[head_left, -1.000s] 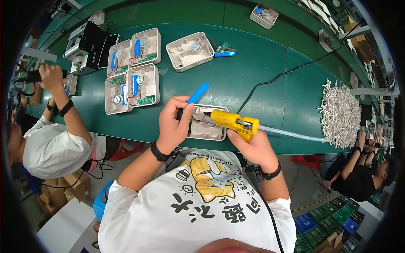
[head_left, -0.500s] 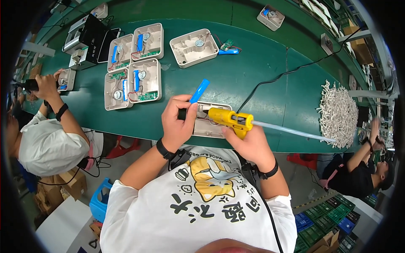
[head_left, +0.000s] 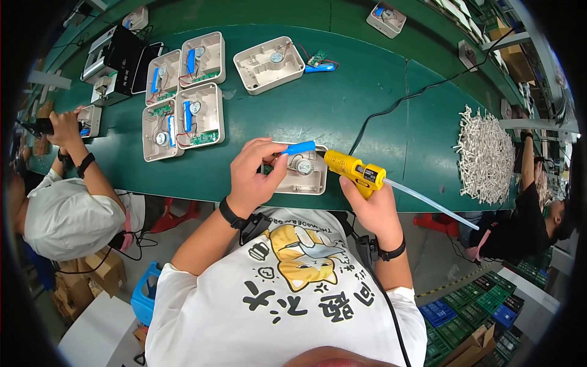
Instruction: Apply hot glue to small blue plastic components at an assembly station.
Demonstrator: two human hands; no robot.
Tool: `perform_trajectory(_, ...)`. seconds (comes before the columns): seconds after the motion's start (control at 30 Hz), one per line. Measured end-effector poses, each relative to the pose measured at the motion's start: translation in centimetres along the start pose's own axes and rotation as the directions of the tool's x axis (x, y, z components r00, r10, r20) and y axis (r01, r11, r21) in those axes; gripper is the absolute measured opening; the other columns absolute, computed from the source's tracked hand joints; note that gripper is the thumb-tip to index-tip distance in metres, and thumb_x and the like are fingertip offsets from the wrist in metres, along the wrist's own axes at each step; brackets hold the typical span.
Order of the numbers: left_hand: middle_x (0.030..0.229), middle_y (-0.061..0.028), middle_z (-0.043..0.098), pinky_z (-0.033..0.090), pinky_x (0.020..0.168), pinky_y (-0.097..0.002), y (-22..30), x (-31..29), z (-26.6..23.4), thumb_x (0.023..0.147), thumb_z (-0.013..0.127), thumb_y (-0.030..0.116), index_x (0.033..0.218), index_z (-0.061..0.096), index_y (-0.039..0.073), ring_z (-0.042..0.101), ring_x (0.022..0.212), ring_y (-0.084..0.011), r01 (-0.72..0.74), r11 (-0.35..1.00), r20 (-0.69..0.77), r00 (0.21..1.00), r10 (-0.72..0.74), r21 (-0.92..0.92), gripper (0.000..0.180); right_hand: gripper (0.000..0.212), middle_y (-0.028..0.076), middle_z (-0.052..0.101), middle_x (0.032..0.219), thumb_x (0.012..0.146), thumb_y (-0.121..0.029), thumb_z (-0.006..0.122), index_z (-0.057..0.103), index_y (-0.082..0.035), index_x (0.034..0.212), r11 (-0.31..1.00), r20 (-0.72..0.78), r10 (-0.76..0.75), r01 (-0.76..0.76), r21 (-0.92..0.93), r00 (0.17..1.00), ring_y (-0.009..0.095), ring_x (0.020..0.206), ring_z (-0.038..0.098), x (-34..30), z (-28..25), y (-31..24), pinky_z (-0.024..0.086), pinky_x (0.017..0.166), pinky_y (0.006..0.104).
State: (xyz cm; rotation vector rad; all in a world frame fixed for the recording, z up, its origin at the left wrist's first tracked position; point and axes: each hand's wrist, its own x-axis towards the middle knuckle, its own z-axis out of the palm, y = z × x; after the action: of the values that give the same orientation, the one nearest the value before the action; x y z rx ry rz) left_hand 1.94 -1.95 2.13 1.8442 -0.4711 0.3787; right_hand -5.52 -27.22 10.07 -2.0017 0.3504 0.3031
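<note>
My left hand (head_left: 254, 174) pinches a blue cylindrical battery (head_left: 299, 147) between thumb and fingers. The battery lies almost level over the far side of a light grey plastic housing (head_left: 317, 185). Inside that housing sits a round silver component (head_left: 303, 166); my left fingers hide the housing's left part. My right hand (head_left: 374, 211) is closed round the handle of a yellow hot glue gun (head_left: 351, 168). Its dark nozzle points left, close to the housing's right wall and the battery's free end. A translucent glue stick (head_left: 431, 203) sticks out of the gun's back.
Several housings with blue batteries and green boards (head_left: 200, 115) stand together at left. Another housing (head_left: 269, 64) lies farther off, its battery (head_left: 321, 68) outside. A pile of small whitish parts (head_left: 486, 159) is at right. A black cable (head_left: 403, 101) crosses the green table (head_left: 342, 104). Co-workers sit both sides.
The battery has swung from steeply raised to nearly level above the housing. The glue gun's nozzle has drawn back to the right, uncovering the round component. The whole view has shifted slightly.
</note>
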Motion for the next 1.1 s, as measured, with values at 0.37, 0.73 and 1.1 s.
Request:
perform_trajectory(0.37, 0.093, -0.0043, 0.076, 0.055, 0.098, -0.0421, 0.8, 1.0, -0.6, 0.090, 0.082, 0.007, 0.106, 0.077, 0.009, 0.072, 0.086, -0.0245, -0.114, 0.983, 0.210, 0.974, 0.082, 0.145, 0.017, 0.030, 0.001, 0.075, 0.095, 0.101, -0.017, 0.077, 0.074, 0.003, 0.123, 0.993, 0.031, -0.063, 0.060, 0.098, 0.997, 0.009, 0.083, 0.067, -0.5, -1.0, 1.8, 0.054, 0.074, 0.0271)
perform_trajectory(0.73, 0.104, -0.0041, 0.074, 0.048, 0.085, -0.0381, 0.5, 2.9, -1.0, 0.092, 0.079, 0.006, 0.109, 0.080, 0.012, 0.062, 0.094, -0.0258, 0.274, 0.951, 0.306, 0.902, -0.306, 0.143, 0.019, 0.029, 0.003, 0.077, 0.098, 0.100, -0.016, 0.078, 0.075, 0.003, 0.121, 0.996, 0.002, -0.042, 0.042, 0.078, 0.999, 0.010, 0.085, 0.069, 0.7, -0.1, 1.8, 0.055, 0.074, 0.0270)
perform_trajectory(1.1, 0.101, -0.0017, 0.071, 0.040, 0.093, -0.0385, 0.4, 2.0, -1.0, 0.095, 0.075, 0.009, 0.113, 0.079, 0.014, 0.061, 0.099, -0.0239, 0.221, 0.941, 0.354, 0.885, -0.303, 0.255, 0.020, 0.028, 0.003, 0.076, 0.098, 0.098, -0.014, 0.079, 0.075, 0.003, 0.120, 0.997, -0.009, -0.073, 0.073, -0.010, 0.997, 0.009, 0.084, 0.067, -0.8, -1.3, 2.8, 0.055, 0.076, 0.0269)
